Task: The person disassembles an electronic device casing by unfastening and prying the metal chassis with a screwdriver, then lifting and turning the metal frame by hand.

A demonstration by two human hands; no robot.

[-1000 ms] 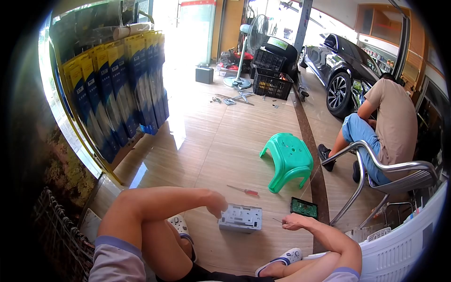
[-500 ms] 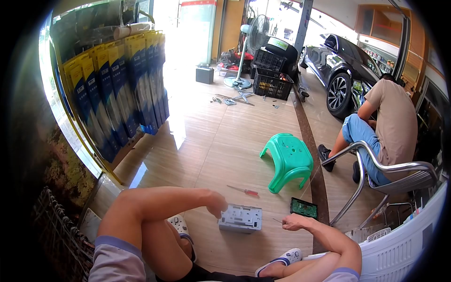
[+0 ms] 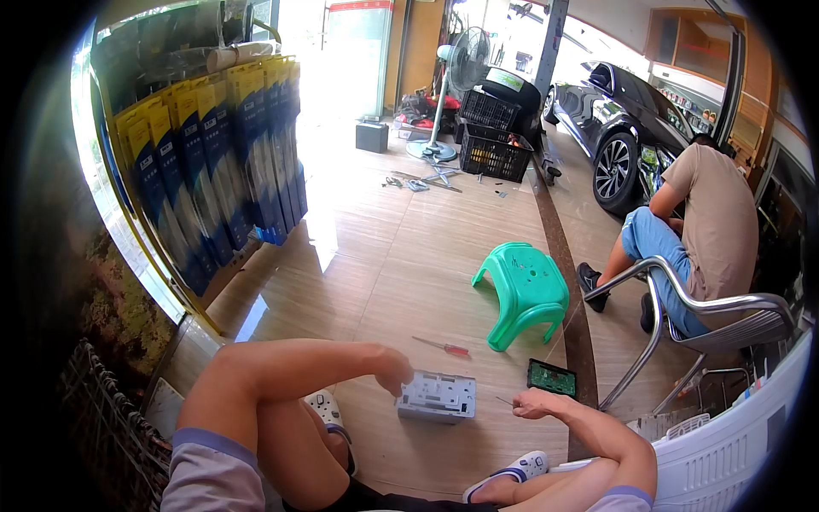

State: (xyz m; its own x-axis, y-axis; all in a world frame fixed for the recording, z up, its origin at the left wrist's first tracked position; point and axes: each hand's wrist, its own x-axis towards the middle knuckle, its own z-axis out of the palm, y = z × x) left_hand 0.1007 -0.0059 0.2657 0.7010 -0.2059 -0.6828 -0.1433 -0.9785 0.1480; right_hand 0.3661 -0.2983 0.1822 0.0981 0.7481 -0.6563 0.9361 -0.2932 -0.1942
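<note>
A grey metal box (image 3: 437, 398), like a car stereo housing with slots in its top, sits on the floor in front of me. My left hand (image 3: 393, 370) is closed at its upper left edge, fingers curled down and partly hidden. To the right of the box, my right hand (image 3: 534, 404) is closed around a thin-shafted tool (image 3: 504, 400), perhaps a small screwdriver, whose tip points left toward the box without touching it. Just beyond that hand lies a green circuit board (image 3: 552, 377) in a black frame. A red-handled screwdriver (image 3: 442, 346) rests on the tiles behind the box.
A green plastic stool (image 3: 523, 290) stands ahead. Another person (image 3: 712, 222) sits at the right on a metal chair (image 3: 708, 303), near a dark car (image 3: 631, 119). Wiper packs (image 3: 213, 162) hang on a rack at left. Farther back are a fan (image 3: 439, 102) and black crates (image 3: 495, 152).
</note>
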